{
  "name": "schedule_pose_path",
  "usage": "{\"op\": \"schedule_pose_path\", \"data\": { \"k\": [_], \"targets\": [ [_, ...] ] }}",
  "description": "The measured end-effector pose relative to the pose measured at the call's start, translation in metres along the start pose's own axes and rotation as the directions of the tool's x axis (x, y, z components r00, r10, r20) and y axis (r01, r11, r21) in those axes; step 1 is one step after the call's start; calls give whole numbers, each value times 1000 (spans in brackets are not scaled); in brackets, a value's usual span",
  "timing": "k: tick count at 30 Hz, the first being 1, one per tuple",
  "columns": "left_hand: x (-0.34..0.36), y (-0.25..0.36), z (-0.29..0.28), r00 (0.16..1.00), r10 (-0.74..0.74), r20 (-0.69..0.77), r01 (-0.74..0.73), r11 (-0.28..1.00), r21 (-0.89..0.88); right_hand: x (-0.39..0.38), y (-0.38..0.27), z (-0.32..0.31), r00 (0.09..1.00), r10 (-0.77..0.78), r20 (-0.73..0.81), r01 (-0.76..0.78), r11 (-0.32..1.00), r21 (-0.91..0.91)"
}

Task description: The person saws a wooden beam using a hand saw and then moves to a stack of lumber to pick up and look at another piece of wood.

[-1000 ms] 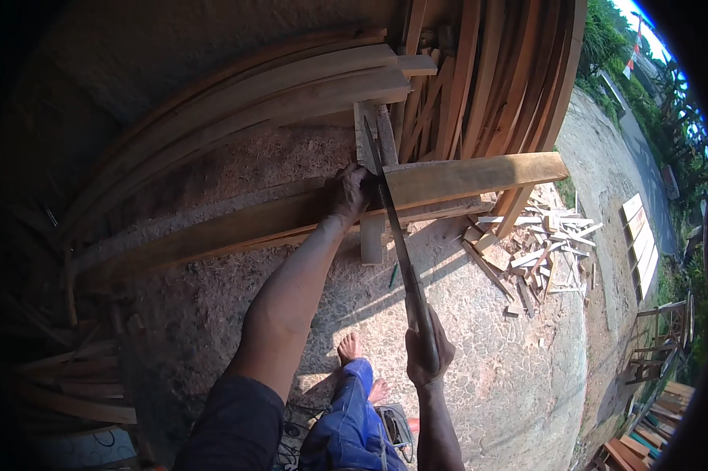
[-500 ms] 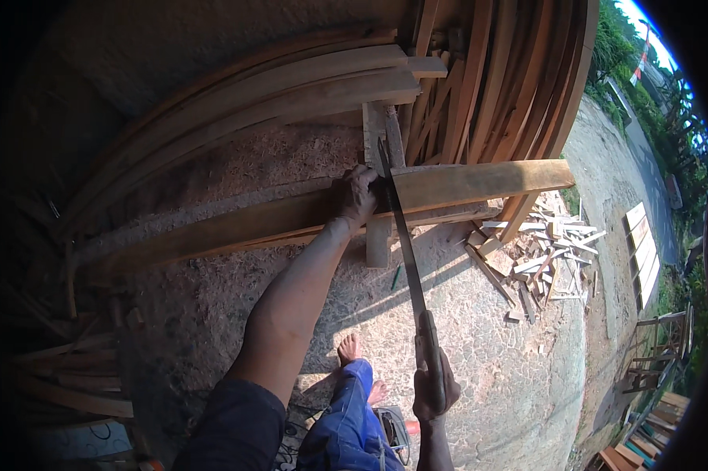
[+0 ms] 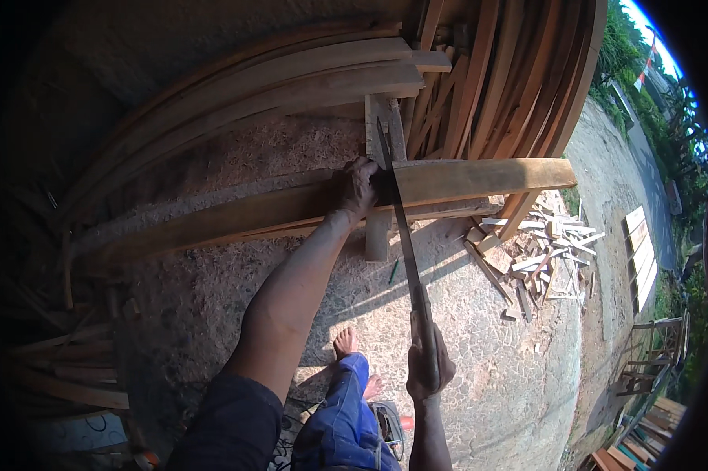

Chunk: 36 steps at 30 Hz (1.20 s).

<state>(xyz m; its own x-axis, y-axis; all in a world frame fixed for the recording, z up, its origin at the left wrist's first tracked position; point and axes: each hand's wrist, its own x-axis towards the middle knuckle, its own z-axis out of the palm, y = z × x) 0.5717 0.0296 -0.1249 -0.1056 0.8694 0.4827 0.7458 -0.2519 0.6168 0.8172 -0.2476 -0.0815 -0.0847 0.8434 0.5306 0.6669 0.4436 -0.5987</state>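
Observation:
A long wooden beam (image 3: 479, 180) lies across a rough timber support (image 3: 377, 239), running from the dim left side out into sunlight at the right. My left hand (image 3: 359, 188) is closed over the beam's top, just left of the saw blade. With my right hand (image 3: 431, 365) I grip the handle of a handsaw (image 3: 406, 243). The narrow dark blade crosses the beam near its middle, its tip pointing away from me past the far edge. Whether the teeth have cut into the wood cannot be made out.
Long planks (image 3: 252, 98) lie stacked beyond the beam, and upright boards (image 3: 519, 86) lean at the back. Wood offcuts (image 3: 546, 255) are heaped on the ground at right. My bare foot (image 3: 345, 343) is on the dusty floor; a dark tool-like object (image 3: 387, 428) sits beside my leg.
My right hand and the saw have moved slightly forward, away from me, so the blade reaches farther past the beam. My left hand keeps its place on the wood.

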Motion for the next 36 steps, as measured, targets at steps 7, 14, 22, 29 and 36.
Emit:
{"op": "schedule_pose_path", "data": {
  "k": [7,14,22,29,36],
  "targets": [
    [1,6,-10,999,-36,31,34,999,38,-11,8,8,985,164,46,-169,974,151],
    [1,-3,-1,999,43,-23,-44,997,-58,44,0,33,945,315,86,-326,910,257],
    [-1,-2,4,999,11,-43,-13,998,-63,-14,-12,-17,985,147,94,-142,988,-55],
    [15,-23,15,993,78,-93,-89,989,-122,17,-13,1,956,283,72,-292,915,277],
    [-3,-9,10,997,23,-73,-32,992,-121,34,-48,-35,884,447,135,-467,848,251]
  ]
}}
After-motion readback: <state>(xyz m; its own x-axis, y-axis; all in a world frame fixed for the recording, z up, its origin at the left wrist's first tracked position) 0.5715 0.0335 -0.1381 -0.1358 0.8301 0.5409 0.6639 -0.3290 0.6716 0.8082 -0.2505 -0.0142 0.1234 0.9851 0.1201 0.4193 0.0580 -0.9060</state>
